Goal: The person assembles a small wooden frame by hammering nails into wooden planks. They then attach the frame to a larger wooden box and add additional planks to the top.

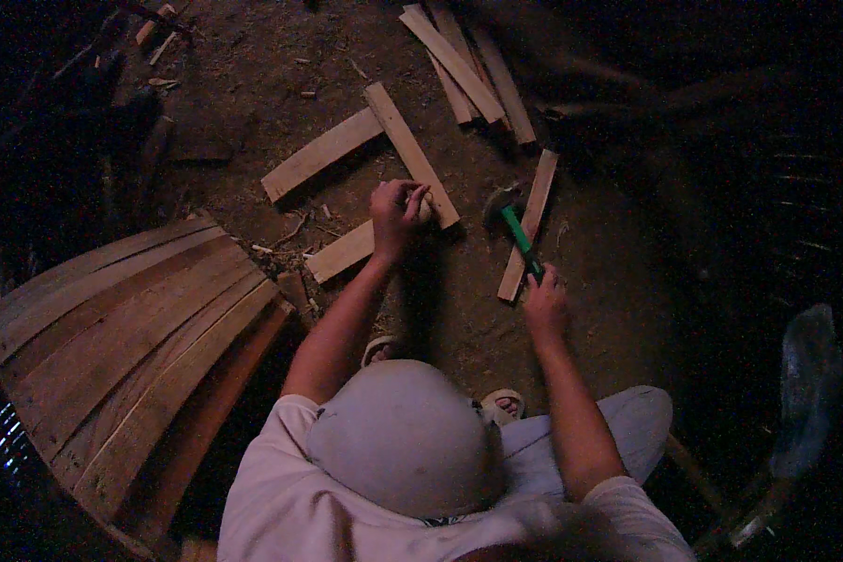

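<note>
My right hand (545,304) is closed round the dark lower end of a hammer (515,229). Its handle is green, and its dark metal head hangs over a short wooden slat (534,201). Further left, my left hand (400,220) is pinched above the corner where a long wooden board (407,150) meets a shorter board (342,250). What the fingertips hold, if anything, is too small to make out. A second short board (323,153) butts against the far end of the long one, so the three form an open-sided frame on the dirt ground.
Several loose wooden slats (464,66) lie in a pile at the far right of the frame. At the left stands a broad surface of planks (140,337). Wood scraps (323,220) litter the ground (468,318). A clear plastic item (806,393) is at the right edge.
</note>
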### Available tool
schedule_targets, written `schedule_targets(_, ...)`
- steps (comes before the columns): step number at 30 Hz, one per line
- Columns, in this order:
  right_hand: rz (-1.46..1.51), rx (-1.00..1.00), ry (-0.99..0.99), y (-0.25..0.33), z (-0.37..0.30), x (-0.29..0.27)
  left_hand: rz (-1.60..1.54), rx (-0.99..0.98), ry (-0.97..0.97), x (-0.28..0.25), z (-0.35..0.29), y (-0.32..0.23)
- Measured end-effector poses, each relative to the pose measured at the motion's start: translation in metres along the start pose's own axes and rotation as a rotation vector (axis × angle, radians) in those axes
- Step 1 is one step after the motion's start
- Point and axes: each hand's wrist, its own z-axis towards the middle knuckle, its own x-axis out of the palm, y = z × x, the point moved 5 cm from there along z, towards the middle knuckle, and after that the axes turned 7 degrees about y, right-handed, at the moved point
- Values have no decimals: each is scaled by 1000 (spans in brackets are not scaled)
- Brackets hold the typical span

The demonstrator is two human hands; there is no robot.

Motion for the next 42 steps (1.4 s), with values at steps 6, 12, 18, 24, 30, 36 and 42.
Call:
schedule_targets(6,-51,150,289,-1,0,28,69,-34,12,-1,1,1)
schedule_targets(12,23,188,329,-4,5,31,91,-7,41,-1,5,4)
schedule_targets(18,-4,182,309,-6,8,38,45,13,34,-3,10,4)
schedule_targets(24,-38,7,161,-3,5,40,50,8,46,-3,11,2)
schedule_targets(30,24,116,293,-4,9,40,63,41,96,2,10,9)
schedule_targets(36,331,205,337,-4,4,22,104,106,137,6,7,8)
schedule_targets(42,501,109,232,16,-12,-27,114,86,166,9,6,-3)
